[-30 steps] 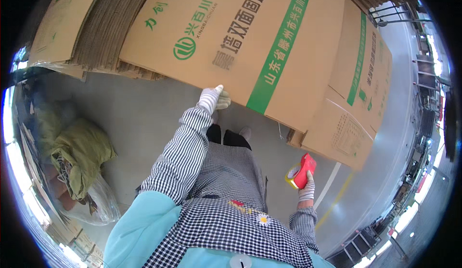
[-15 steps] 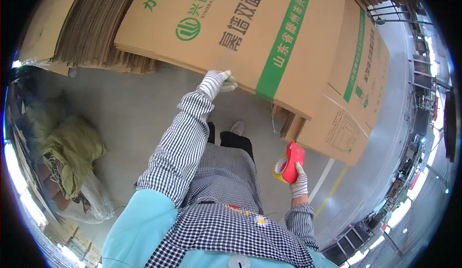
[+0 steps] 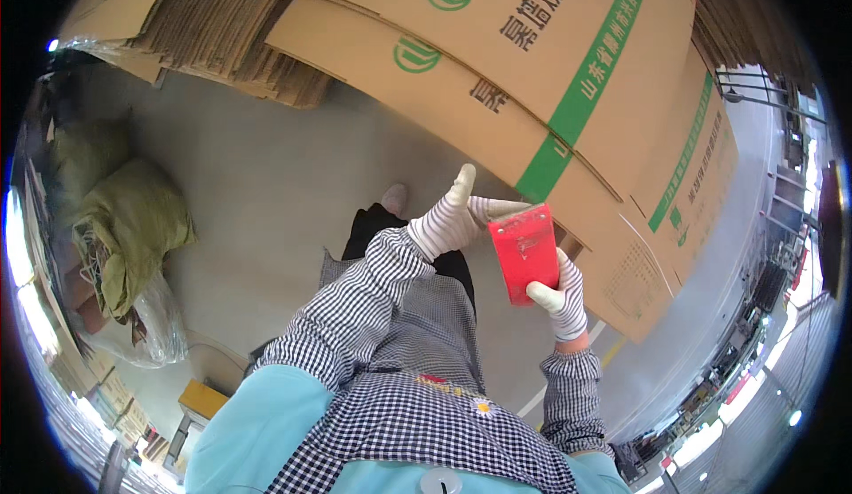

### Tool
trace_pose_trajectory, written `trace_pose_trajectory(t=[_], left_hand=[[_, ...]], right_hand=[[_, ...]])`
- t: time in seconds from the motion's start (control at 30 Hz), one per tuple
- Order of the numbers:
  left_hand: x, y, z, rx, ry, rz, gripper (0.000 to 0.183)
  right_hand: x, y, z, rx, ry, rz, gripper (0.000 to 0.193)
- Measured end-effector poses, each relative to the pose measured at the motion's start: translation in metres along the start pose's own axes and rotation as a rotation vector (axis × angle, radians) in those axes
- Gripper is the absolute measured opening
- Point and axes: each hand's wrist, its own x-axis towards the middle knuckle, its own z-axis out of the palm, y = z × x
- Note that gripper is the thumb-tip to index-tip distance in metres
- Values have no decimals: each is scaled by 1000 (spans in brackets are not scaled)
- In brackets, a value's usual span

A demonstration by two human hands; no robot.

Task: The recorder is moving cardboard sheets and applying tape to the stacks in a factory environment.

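Note:
A red tape dispenser point(image 3: 524, 254) is in my right hand point(image 3: 566, 297), its thumb across the lower front corner. The dispenser's flat face is toward me and the tape roll is hidden. My left hand point(image 3: 446, 221), in a striped glove with pale fingertips, is beside the dispenser's upper left edge. Its thumb sticks up, apart from the outstretched fingers, whose tips are partly hidden behind the dispenser. Beyond both hands lies a stack of flat printed cardboard point(image 3: 479, 130) with a green stripe. The top sheet point(image 3: 612, 15) sits askew, baring a strip of the one beneath.
More cardboard point(image 3: 226, 28) stands packed on edge at the far left. On the grey floor point(image 3: 266, 165), to the left, are an olive sack point(image 3: 138, 228) and clear plastic wrap point(image 3: 160, 325). A lower cardboard pile point(image 3: 635, 285) is at the right. Racks point(image 3: 781, 192) line the far right.
My left hand has left the cardboard's edge and come to the dispenser. My right hand has turned the dispenser, hiding the yellow tape roll. The top sheet has shifted away, uncovering the one below.

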Motion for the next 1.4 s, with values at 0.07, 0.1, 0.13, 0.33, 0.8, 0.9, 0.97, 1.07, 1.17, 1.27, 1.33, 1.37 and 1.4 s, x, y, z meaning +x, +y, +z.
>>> trace_pose_trajectory(t=[0.07,0.1,0.13,0.33,0.8,0.9,0.97,1.07,1.17,1.27,1.33,1.37,1.4], left_hand=[[-7,4,-6,140,54,153,86],[-9,8,-13,145,61,163,86],[-10,12,-21,270,176,147,79],[-23,55,-30,-11,521,127,58],[-77,182,-128,1911,1653,929,25],[-64,184,-128,1983,1838,590,53],[-58,186,-167,1308,1663,999,99],[-71,186,-183,505,1162,642,73],[-123,205,-246,541,1226,773,56],[-67,198,-198,207,1371,686,57],[-76,199,-225,136,1257,796,62],[-71,196,-222,135,1257,791,62],[-68,191,-211,172,1317,775,63]], right_hand=[[12,-6,6,-123,-28,-1,61],[20,-9,9,-249,-44,-2,61],[28,-9,12,-248,-56,-8,61],[73,-14,40,-442,-103,-109,65],[170,-13,43,-878,-60,72,64],[185,-9,54,-1286,-3,104,68],[184,-18,65,-1354,-17,195,71],[173,-1,55,-1331,-40,94,72],[145,4,36,-1211,-146,-213,71],[93,14,-50,-1234,41,117,68],[87,20,-93,-1379,95,428,65],[87,24,-107,-1464,98,575,63],[95,26,-102,-1461,91,577,63]])
